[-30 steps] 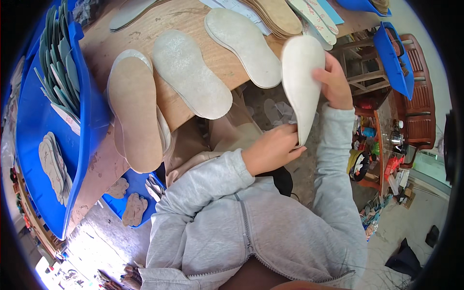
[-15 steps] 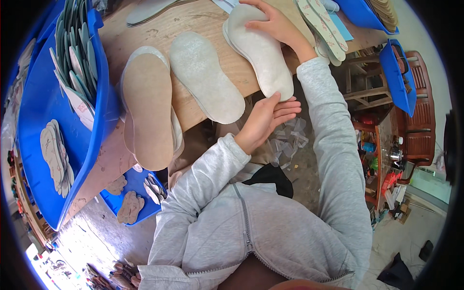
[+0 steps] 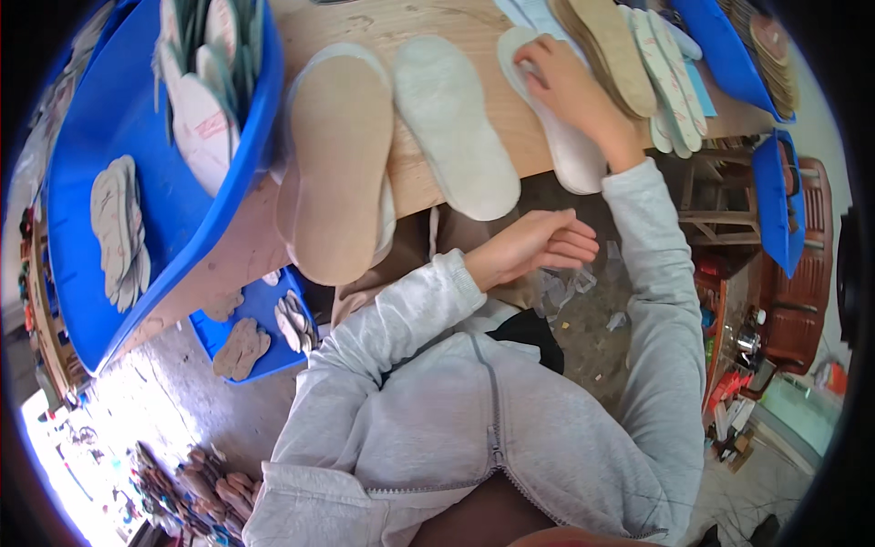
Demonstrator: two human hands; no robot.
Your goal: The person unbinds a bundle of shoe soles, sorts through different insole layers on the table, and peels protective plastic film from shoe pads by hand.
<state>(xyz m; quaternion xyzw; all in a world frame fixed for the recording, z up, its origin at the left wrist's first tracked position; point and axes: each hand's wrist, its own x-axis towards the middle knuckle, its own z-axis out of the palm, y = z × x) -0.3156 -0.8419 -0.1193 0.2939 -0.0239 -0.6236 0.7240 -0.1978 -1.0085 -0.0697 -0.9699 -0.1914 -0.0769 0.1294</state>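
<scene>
My right hand reaches over the far right white insole, its bent fingers at the insole's upper part, not visibly gripping it. My left hand hovers off the table's near edge, fingers loosely extended and holding nothing. Just right of my right hand lies a tan insole. To the left on the table are a pile of white insoles and a large tan insole on top of white ones; both overhang the near edge.
A blue bin with upright and loose insoles stands at left. Printed white insoles and another blue bin sit at the right. Below the table is a blue tray with small piles. A wooden stool stands right of the table.
The thick white insole between my hands has gone from there; a tan insole now lies to the right. My left hand has come away from the edge. The view has shifted.
</scene>
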